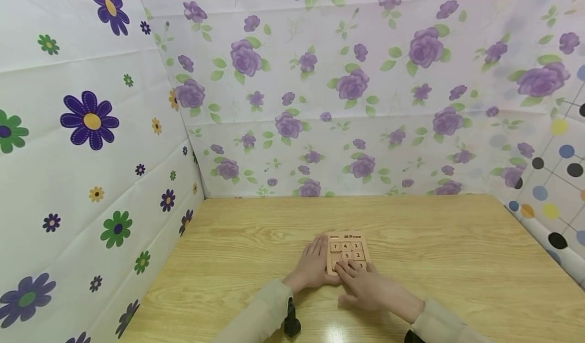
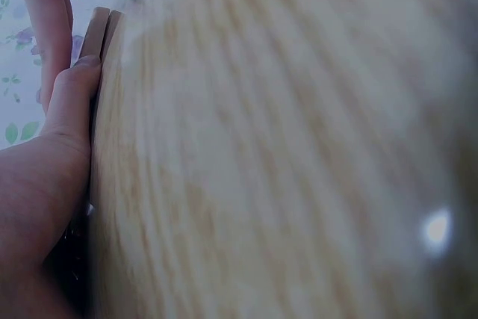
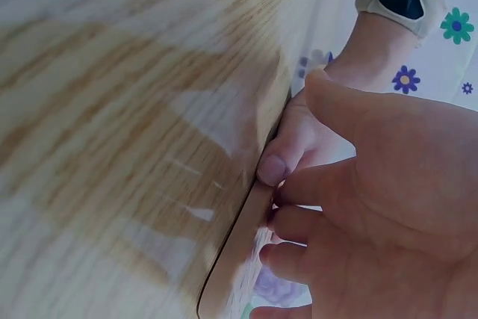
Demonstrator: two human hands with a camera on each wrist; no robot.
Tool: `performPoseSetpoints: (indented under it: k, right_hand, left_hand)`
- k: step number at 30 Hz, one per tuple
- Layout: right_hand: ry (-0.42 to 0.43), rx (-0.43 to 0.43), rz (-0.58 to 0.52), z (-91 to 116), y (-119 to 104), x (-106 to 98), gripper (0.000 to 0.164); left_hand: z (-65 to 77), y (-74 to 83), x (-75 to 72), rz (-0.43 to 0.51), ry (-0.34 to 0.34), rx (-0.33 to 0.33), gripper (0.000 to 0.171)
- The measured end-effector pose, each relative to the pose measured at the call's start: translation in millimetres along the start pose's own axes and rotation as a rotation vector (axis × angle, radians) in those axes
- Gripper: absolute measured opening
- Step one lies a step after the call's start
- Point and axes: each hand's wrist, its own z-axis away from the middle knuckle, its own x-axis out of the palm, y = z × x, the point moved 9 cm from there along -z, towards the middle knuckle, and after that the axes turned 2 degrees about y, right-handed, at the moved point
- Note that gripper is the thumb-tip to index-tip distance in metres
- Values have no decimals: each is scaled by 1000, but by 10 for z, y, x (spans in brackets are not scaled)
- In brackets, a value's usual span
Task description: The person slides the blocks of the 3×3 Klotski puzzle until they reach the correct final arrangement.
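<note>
A wooden sliding number puzzle (image 1: 349, 236) lies flat on the table, with tiles 7, 4, 1, 5, 2 and 3 readable. My left hand (image 1: 314, 267) rests along its left side, fingers straight and thumb at the near edge. In the left wrist view, that thumb (image 2: 78, 84) presses against the puzzle's side. My right hand (image 1: 365, 287) reaches over the near edge with extended fingers, fingertips touching the bottom row of tiles and hiding part of it. In the right wrist view, the right hand's palm (image 3: 403, 177) faces the camera, its fingertips close to the left thumb (image 3: 276, 166).
The wood-grain table (image 1: 256, 221) spreads around the puzzle. Behind it hangs a sheet with purple roses (image 1: 352, 84); a daisy-patterned sheet (image 1: 91, 180) stands at left and a dotted one (image 1: 548, 190) at right. A black wrist device (image 1: 291, 322) sits at the left cuff.
</note>
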Motion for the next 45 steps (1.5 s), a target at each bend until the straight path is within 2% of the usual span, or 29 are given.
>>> performPoseSetpoints:
  k: [7, 13, 23, 35, 45]
  right_hand:
    - [9, -14, 17, 21, -24, 11, 82]
    - [13, -10, 30, 49, -47, -6, 81]
    - [13, -7, 31, 66, -70, -34, 80]
    - [-23, -7, -26, 0, -12, -64, 73]
    - [-26, 18, 5, -100, 83, -118, 72]
  left_hand:
    - [-7, -14, 14, -18, 13, 5, 120]
    - [-13, -11, 12, 6, 15, 8, 119]
    - [-24, -24, 45, -12, -18, -7, 120]
    - [-23, -23, 20, -5, -6, -5, 121]
    - [-17, -28, 38, -2, -1, 1, 122]
